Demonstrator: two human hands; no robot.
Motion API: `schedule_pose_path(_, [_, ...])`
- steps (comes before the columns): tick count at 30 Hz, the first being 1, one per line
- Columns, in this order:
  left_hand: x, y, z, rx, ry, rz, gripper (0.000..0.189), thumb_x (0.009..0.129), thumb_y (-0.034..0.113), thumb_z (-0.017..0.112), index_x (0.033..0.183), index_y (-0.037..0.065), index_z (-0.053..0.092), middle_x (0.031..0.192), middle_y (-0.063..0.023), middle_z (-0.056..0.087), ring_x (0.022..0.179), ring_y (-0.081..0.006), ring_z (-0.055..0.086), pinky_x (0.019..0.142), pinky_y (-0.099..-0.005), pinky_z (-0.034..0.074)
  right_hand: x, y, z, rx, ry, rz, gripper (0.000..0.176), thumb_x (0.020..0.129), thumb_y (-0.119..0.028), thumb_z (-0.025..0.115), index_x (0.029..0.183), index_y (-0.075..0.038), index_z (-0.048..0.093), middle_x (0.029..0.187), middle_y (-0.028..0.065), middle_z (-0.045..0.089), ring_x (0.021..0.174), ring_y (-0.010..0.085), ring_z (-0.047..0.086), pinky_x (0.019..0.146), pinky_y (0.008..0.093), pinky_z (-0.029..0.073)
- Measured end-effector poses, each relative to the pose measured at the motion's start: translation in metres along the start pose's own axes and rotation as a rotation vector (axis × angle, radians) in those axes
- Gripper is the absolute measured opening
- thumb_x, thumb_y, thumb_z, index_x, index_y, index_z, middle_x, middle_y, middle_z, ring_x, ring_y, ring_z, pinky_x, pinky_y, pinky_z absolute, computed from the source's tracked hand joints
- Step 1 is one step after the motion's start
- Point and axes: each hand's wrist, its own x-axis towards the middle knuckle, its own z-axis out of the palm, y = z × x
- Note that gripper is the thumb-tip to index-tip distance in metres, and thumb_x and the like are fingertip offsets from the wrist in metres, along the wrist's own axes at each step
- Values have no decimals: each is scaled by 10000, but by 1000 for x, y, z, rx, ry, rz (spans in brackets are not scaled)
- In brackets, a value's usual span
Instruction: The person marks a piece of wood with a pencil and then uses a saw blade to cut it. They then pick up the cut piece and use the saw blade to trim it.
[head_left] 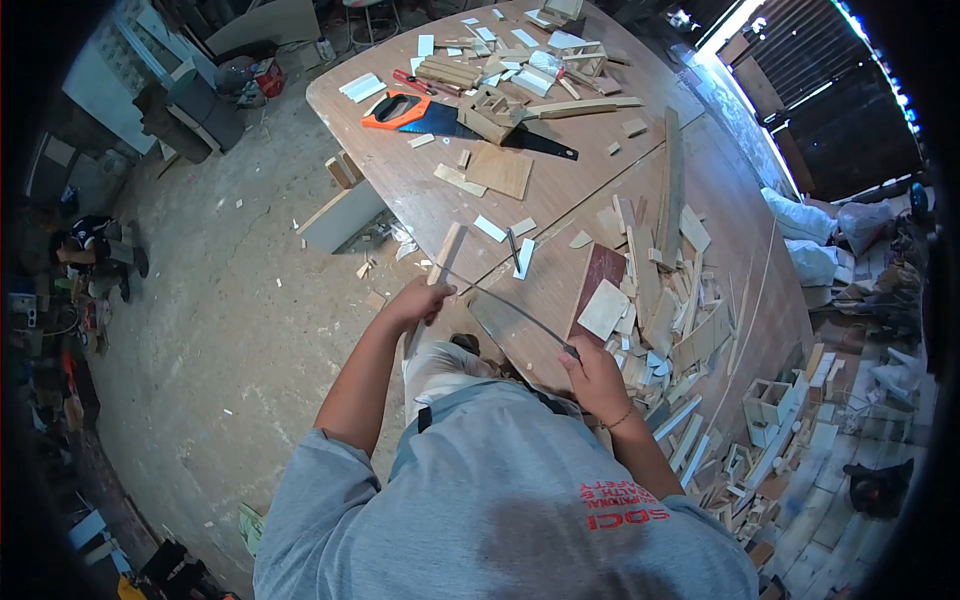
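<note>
My left hand (422,302) grips a narrow wooden strip (447,250) at the near edge of the wooden table (400,165). In my right hand (594,372) is the dark handle of a long thin metal tool (520,312), which reaches left across to the strip; its exact kind is unclear. The tool's far end meets or crosses the strip just above my left hand. Beyond the hands lie a pen (513,246) and small white pieces (490,229).
An orange-handled saw (440,118) and a plywood square (500,171) lie farther back. Wood scraps (660,310) are heaped at the right, beside a dark red board (598,285). A grey-white board (342,216) stands below the table's left edge. Another person (100,245) is at far left.
</note>
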Motion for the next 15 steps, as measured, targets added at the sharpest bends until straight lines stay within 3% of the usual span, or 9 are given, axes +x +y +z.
schedule_pose_path(1, [0,2,4,5,-2,0,275,849,296,595,697,86,504,508,-20,467,427,-163,448,457,-322,370,-1,0,0,1,-9,4,217,887,-193,551,967,8,548,799,225,605,764,408,588,646,440,452])
schedule_pose_path(3, [-5,8,13,588,531,323,318,812,334,613,798,16,613,644,-173,615,595,-316,613,588,-412,480,-3,0,5,46,6,-24,217,889,-192,548,962,12,549,797,225,602,769,407,585,656,438,451])
schedule_pose_path(4, [-8,14,15,590,532,327,318,812,334,613,798,16,613,644,-173,615,595,-316,613,588,-412,480,-3,-1,7,87,17,-55,218,891,-191,546,958,16,549,794,226,598,775,406,583,665,435,450])
schedule_pose_path(6, [-14,25,18,676,612,216,347,815,342,600,882,5,649,770,-238,638,750,-385,632,704,-445,493,-2,-8,6,109,27,-30,216,890,-189,546,950,18,549,791,224,595,777,403,580,670,432,449])
schedule_pose_path(10, [-7,28,17,760,636,203,344,823,341,588,879,6,644,786,-241,639,768,-395,626,705,-449,494,-3,-12,8,97,45,9,205,885,-184,549,941,13,545,792,226,594,771,409,578,660,442,449])
schedule_pose_path(15, [5,35,20,933,610,96,363,827,349,576,946,10,627,930,-234,646,884,-368,630,769,-448,492,-4,-28,4,-73,-13,52,200,884,-180,549,943,11,535,780,226,584,762,410,578,662,448,446])
